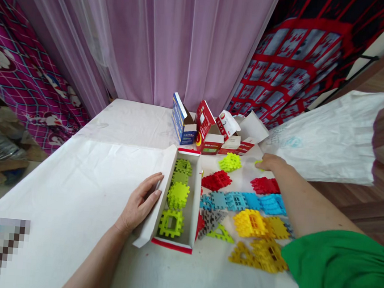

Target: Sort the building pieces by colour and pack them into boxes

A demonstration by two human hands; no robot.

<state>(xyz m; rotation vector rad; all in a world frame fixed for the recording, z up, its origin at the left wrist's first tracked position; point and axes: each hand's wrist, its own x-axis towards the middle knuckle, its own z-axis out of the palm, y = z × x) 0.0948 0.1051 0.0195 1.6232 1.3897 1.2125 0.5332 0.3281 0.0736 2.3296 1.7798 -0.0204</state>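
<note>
An open white cardboard box (pixel 191 206) with red ends stands lengthwise on the table. Inside it lie olive and lime-green interlocking building blocks (pixel 178 195) with notched edges. My left hand (pixel 142 200) rests against the box's folded-out lid (pixel 152 216), its fingers stretched out and nothing in them. Over at the right, my right hand (pixel 271 163) is closed on a yellow-green building block (pixel 259 164), most of which the fingers hide. A pile of lime-green blocks (pixel 230 162) lies to the left of that hand, and red blocks (pixel 265 185) lie just in front of it.
Blue blocks (pixel 237 201), grey blocks (pixel 211 221), yellow blocks (pixel 250 223), mustard blocks (pixel 263 255) and more red blocks (pixel 217 180) spread right of the box. Opened small cartons (pixel 209 132) stand behind. A white bag (pixel 327 138) hangs over the right table edge. Purple curtains (pixel 187 45) close off the back.
</note>
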